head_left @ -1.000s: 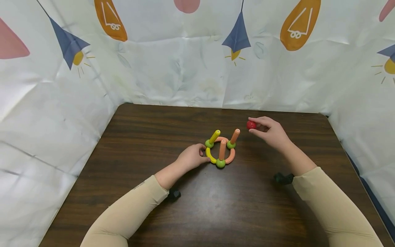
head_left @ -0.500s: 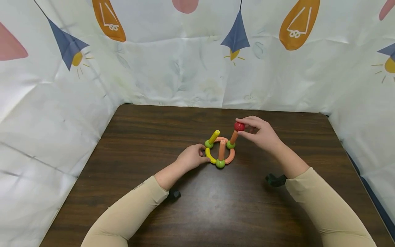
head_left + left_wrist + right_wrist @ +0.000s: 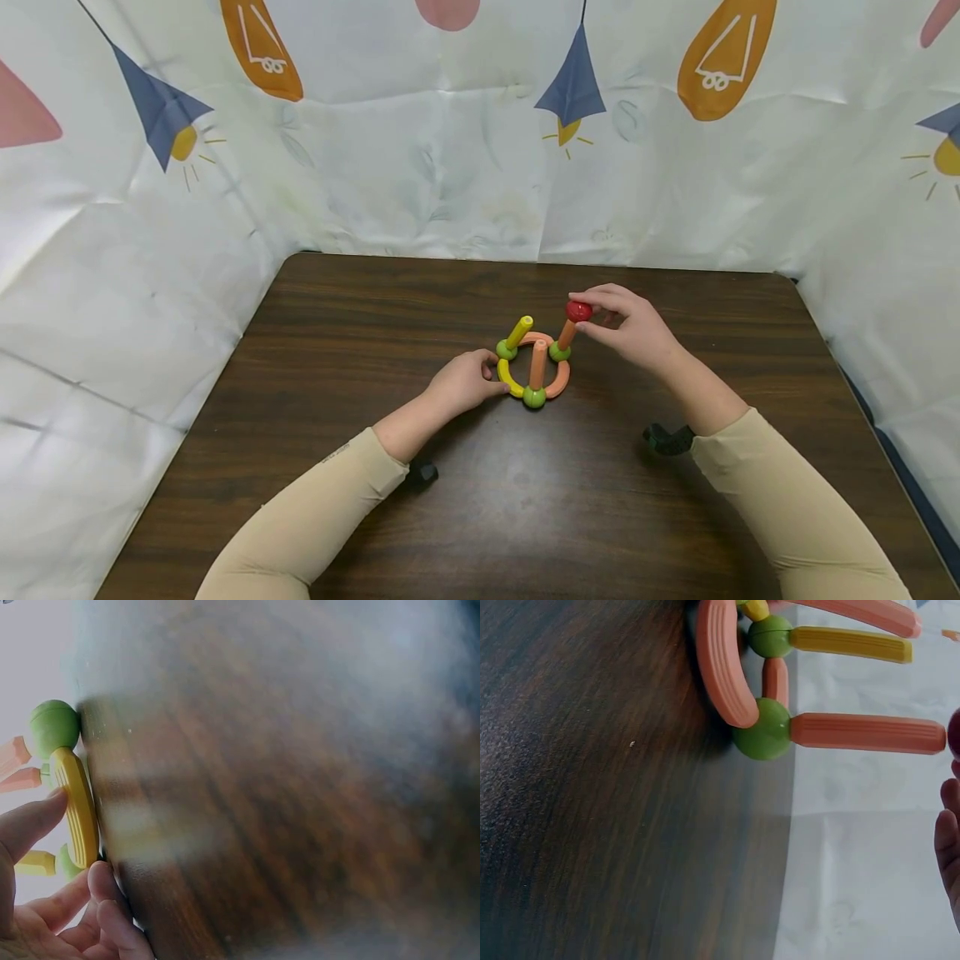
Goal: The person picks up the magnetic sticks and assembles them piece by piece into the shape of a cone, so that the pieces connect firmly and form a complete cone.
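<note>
A ring of curved orange and yellow rods joined by three green balls [image 3: 534, 398] lies on the table. From the balls rise a yellow stick [image 3: 519, 333], a front orange stick [image 3: 538, 365] and a right orange stick [image 3: 866, 733]. My left hand [image 3: 461, 383] pinches the ring's curved yellow rod [image 3: 77, 814] at the left, thumb on one side and fingers low beside the tabletop. Between thumb and fingertips, my right hand [image 3: 637, 329] holds a red ball [image 3: 578, 312] at the tip of the right orange stick. The right wrist view shows only the ball's edge.
The dark wood table [image 3: 480, 517] ends at the back against a white patterned cloth [image 3: 420, 167], which also hangs at both sides. Dark wrist cameras [image 3: 667, 439] sit under both forearms.
My right hand has carried the red ball left onto the tip of the right orange stick, then slightly down. My left hand keeps its grip on the ring.
</note>
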